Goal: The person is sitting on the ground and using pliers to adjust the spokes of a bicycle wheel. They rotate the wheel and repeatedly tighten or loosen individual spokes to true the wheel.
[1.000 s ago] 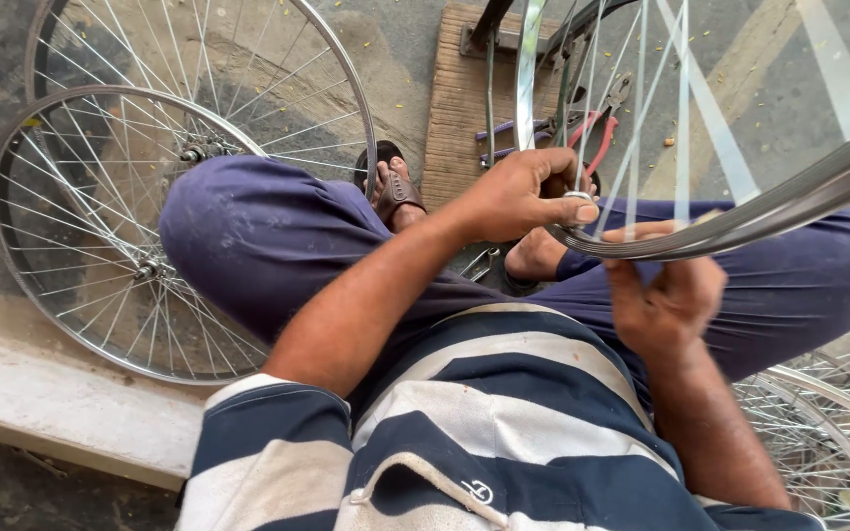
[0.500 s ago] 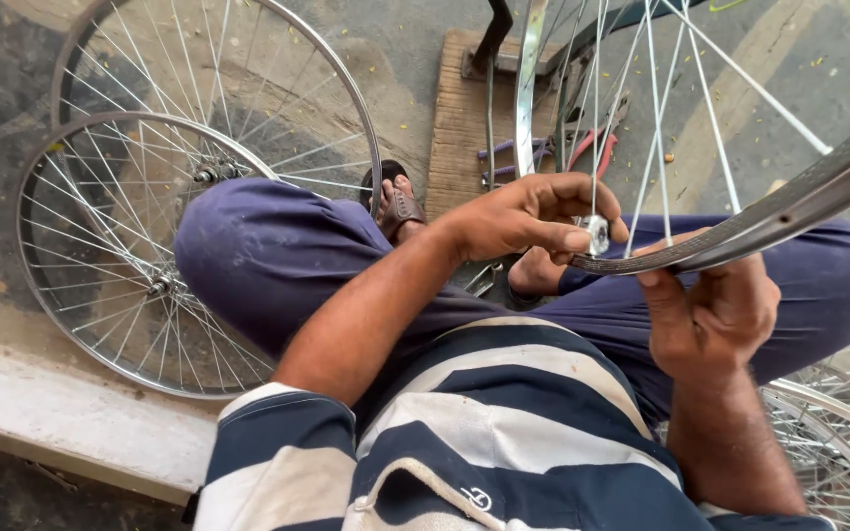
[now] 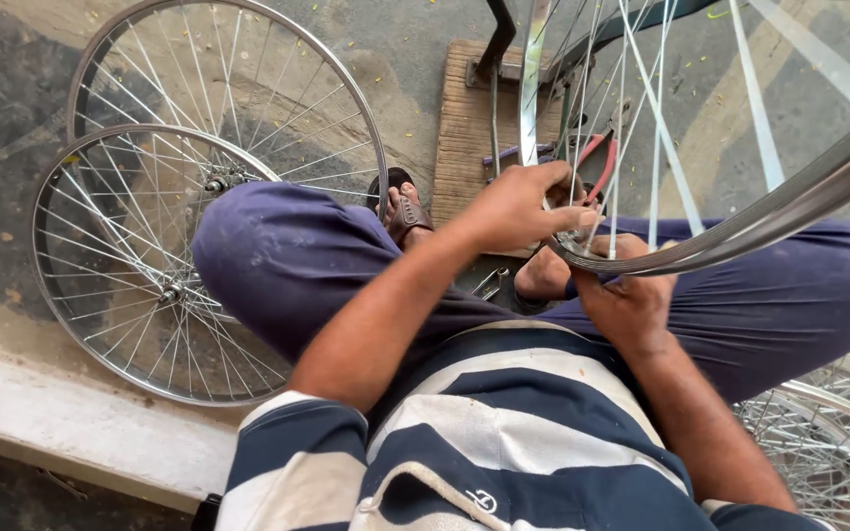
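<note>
I see the rim (image 3: pixel 740 231) arcing across my lap from lower centre up to the right; my right hand (image 3: pixel 632 300) grips it from below, my left hand (image 3: pixel 523 206) pinches a small tool at a spoke (image 3: pixel 618 147) above it. No packages or signs show; red pliers (image 3: pixel 597 162) lie beyond

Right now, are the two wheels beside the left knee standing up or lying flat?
Lying flat. Both spoked wheels rest on the ground, overlapping, with their full round rims visible from above.
</note>
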